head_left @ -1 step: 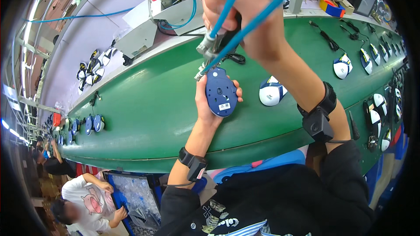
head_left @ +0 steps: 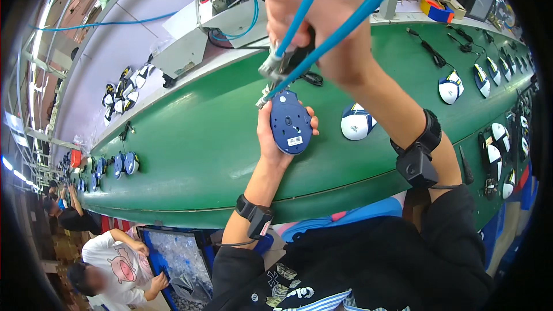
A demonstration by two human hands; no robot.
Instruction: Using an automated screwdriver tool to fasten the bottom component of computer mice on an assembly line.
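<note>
My left hand (head_left: 268, 138) holds a dark blue computer mouse (head_left: 290, 126) with its underside up; screw holes and a small white label show on it. Fingers wrap round its right side, the thumb its left. My right hand (head_left: 322, 14) is closed round the dark handle of a power screwdriver (head_left: 275, 69) with a metal nose and thick blue hoses. Its nose is at the upper end of the mouse; whether the tip touches it I cannot tell. Just right of them, a white and blue mouse (head_left: 356, 124) lies on the green belt (head_left: 219, 155).
More corded mice (head_left: 451, 87) lie along the belt at the right, and several upside-down ones (head_left: 119, 165) at the left. A machine with blue tubing (head_left: 227, 0) stands behind the belt. At the lower left a co-worker (head_left: 121, 265) handles a blue bin (head_left: 178, 259).
My right hand and the screwdriver have shifted very slightly down and left. The mouse in my left hand has hardly moved.
</note>
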